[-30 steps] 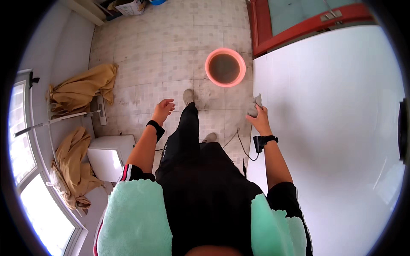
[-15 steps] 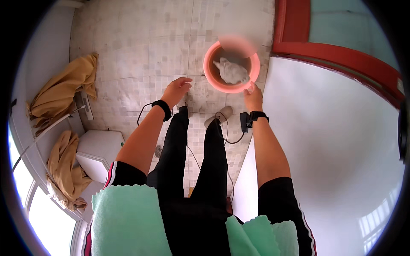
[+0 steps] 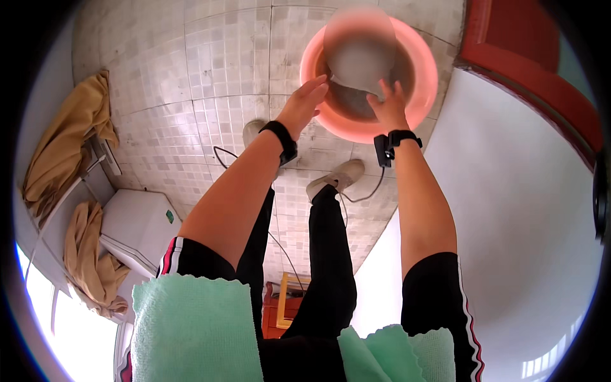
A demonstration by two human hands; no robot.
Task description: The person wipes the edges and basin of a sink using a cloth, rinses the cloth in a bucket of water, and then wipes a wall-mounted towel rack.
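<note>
A pink round basin (image 3: 421,70) stands on the tiled floor in front of me, with greyish water (image 3: 353,103) in it. A blurred round patch covers its far middle, so the pale cloth inside is mostly hidden; only a light lower edge shows. My left hand (image 3: 305,105) reaches to the basin's left rim, fingers stretched out and nothing held. Over the near right side of the basin is my right hand (image 3: 389,105), fingers spread and empty. Whether either hand touches the basin or the cloth I cannot tell. Both wrists wear black bands.
Light green cloths (image 3: 197,325) drape at the lower edge. A red door frame (image 3: 509,51) and a white surface (image 3: 509,210) lie on the right. Brown fabric (image 3: 70,140) and a white box (image 3: 137,219) are on the left. Thin cables run near my shoes (image 3: 337,180).
Both hands have moved forward to the basin, which now looks larger and closer. My right hand has left the near rim and spread its fingers. The view has shifted.
</note>
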